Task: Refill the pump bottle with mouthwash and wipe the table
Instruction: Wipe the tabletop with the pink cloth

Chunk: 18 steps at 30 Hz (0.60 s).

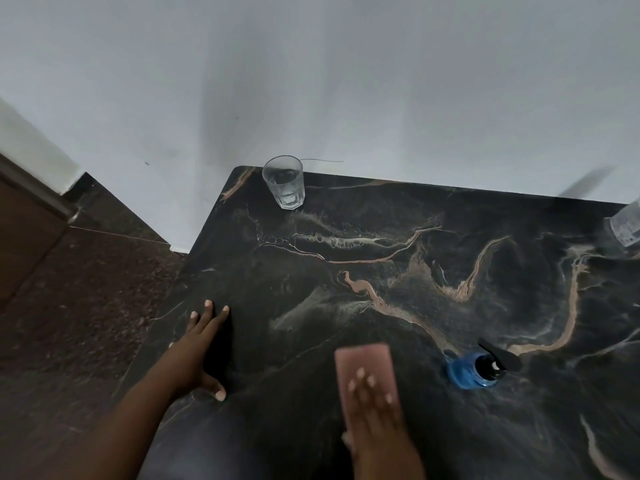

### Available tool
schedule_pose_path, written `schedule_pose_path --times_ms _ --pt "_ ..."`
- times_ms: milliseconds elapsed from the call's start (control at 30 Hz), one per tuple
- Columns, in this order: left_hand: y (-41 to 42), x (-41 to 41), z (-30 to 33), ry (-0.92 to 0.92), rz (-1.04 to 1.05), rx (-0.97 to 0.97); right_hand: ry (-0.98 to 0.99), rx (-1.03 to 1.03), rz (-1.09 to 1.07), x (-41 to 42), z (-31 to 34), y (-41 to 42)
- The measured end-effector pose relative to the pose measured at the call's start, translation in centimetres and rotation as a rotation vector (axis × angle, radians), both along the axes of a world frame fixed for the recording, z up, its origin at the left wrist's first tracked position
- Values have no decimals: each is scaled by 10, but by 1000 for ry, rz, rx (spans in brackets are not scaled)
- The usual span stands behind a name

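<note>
A pink rectangular sponge (362, 360) lies flat on the dark marble table (381, 306) near its front edge. My right hand (372, 407) presses on the sponge's near half with straight fingers. To its right stands the blue pump bottle (465, 372) with a black pump head, seen from above. My left hand (204, 344) rests flat on the table near the left edge, fingers spread, holding nothing.
A clear drinking glass (284, 181) stands at the table's far left corner against the white wall. Part of another clear container (625, 225) shows at the right frame edge. Dark speckled floor lies left of the table.
</note>
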State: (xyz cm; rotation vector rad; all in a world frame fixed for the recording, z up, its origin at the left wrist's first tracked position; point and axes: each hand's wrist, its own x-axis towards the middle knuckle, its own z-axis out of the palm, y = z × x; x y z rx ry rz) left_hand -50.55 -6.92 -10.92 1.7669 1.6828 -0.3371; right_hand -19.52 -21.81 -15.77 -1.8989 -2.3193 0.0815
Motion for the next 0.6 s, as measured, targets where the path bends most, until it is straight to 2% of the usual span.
schedule_pose_path --times_ms 133,333,433,600 --pt "0 1 1 -2 7 -3 121 -87 -137 16 6 81" --pt "0 1 1 7 7 -4 187 -265 -280 -16 13 190" --pt "0 2 1 8 10 0 211 -322 -302 -29 13 199" --pt "0 4 3 14 0 -7 217 -304 -210 -65 13 143"
